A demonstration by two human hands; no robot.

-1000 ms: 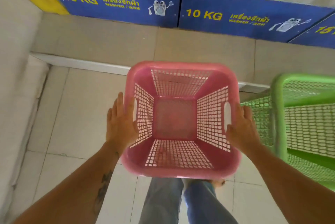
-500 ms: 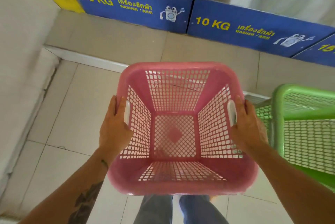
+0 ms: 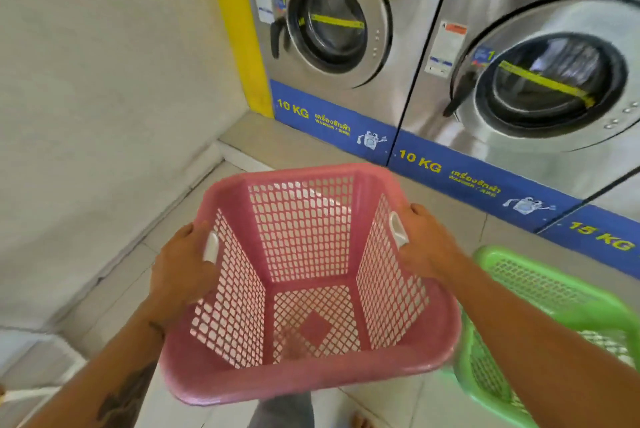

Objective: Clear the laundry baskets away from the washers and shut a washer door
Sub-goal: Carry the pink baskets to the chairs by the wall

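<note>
An empty pink mesh laundry basket (image 3: 308,382) is held up off the floor in front of me. My left hand (image 3: 183,271) grips its left handle slot and my right hand (image 3: 426,247) grips its right handle slot. A green mesh basket (image 3: 550,289) stands on the floor at the right, partly behind my right forearm. Two steel front-loading washers stand ahead: the left washer (image 3: 332,22) and the right washer (image 3: 550,81), both with round glass doors that look closed.
A pale wall (image 3: 104,81) runs along the left, meeting a yellow strip (image 3: 235,22) beside the left washer. The washers sit on a raised tiled step (image 3: 304,147) with blue 10 KG and 15 KG labels. Tiled floor lies below, with my legs under the pink basket.
My view has tilted up, so the washer doors now show. The pink basket has risen higher off the floor, still held by both hands at its handles.
</note>
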